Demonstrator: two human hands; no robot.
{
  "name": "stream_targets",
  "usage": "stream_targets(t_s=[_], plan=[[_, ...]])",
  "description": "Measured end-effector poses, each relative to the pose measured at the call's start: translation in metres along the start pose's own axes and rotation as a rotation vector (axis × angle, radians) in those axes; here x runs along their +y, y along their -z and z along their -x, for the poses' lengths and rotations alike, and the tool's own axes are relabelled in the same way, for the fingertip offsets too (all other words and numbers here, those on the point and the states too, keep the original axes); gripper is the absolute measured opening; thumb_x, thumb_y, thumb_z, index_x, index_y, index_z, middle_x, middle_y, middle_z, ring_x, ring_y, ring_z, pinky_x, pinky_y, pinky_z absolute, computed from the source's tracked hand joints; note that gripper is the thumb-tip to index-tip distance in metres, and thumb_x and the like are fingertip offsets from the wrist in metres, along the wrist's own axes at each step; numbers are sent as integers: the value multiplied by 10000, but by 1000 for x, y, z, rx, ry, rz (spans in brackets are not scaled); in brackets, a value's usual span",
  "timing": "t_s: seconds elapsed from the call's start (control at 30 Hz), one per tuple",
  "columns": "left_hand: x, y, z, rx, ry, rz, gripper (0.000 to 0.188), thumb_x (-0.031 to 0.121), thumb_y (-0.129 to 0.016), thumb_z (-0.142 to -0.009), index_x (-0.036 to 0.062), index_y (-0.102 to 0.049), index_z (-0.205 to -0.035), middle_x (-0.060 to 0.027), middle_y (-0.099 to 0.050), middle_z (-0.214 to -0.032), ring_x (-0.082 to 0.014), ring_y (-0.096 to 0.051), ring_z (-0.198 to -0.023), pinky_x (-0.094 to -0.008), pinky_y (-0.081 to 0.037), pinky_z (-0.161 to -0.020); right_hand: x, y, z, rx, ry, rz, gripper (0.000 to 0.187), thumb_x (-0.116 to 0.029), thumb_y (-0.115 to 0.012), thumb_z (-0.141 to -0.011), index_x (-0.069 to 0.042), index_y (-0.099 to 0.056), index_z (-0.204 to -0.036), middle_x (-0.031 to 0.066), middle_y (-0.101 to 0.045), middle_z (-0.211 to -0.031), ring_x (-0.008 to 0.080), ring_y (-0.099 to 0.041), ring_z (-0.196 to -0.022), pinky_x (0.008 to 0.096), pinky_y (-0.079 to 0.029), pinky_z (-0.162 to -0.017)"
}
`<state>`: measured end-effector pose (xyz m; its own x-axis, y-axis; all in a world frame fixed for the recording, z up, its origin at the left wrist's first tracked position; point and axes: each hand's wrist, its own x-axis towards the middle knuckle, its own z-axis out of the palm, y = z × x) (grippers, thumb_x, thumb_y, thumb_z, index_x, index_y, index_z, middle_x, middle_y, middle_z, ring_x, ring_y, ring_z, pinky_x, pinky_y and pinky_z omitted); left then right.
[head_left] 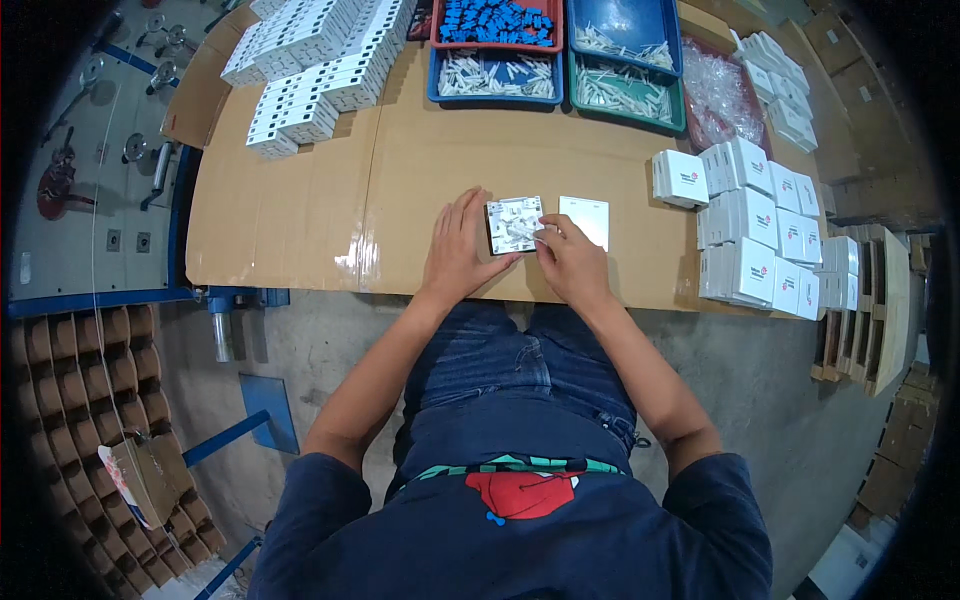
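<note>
On the cardboard-covered table, right before me, lies a square white open box or casing [508,214] with small pale parts inside. My left hand [459,248] rests along its left side, fingers stretched out and the thumb near its lower edge. Over its right side my right hand [574,258] has thumb and fingers pinched together; whatever they grip is too small and pale to make out. Just beyond the right hand a flat white square lid or plate [588,218] lies on the cardboard, partly covered by that hand.
White switch-like units [300,110] stand stacked at the far left. A red bin [497,45] of blue pieces, a blue bin [495,101] and a green bin [628,121] of white pieces line the back. Clear plastic bags [715,100] fill another bin. White boxes [752,215] are piled right.
</note>
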<state>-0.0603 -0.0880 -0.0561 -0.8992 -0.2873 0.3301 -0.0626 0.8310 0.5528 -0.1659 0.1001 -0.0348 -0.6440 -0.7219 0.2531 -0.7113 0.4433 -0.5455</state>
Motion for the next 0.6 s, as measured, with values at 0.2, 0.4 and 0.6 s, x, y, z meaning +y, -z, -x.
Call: stream_targets(t_s=[0.2,0.4,0.6], plan=[[-2,-2,-2,-81,44,-160,1034,559,-842,-721,8,-427,-1492,-181,-450,-1530,-388,-357,-1478,-615,-214,-1210,13,12,-37,47,-159,-40,133,-155,-705,-913,-88,-739,-1023,76,-726,-1003,257,-728,-805,373,-564,-680],[2,0,-4,-146,100,-179,1048,669,-765,-744,-6,-440,-1476,-197,-381,-1567,-346,-285,-1524,-593,-154,-1241,61,18,-149,136,-163,-41,171,-212,-683,-900,-87,-744,-1000,132,-728,-954,333,-715,-864,464,-560,-754],[7,5,-6,-174,115,-214,1032,693,-734,-760,10,-445,-1478,-189,-384,-1562,-344,-285,-1520,-591,-151,-1242,97,16,-295,210,-14,203,203,-156,-630,-897,-93,-718,-1069,142,-730,-949,381,-695,-899,499,-544,-787]])
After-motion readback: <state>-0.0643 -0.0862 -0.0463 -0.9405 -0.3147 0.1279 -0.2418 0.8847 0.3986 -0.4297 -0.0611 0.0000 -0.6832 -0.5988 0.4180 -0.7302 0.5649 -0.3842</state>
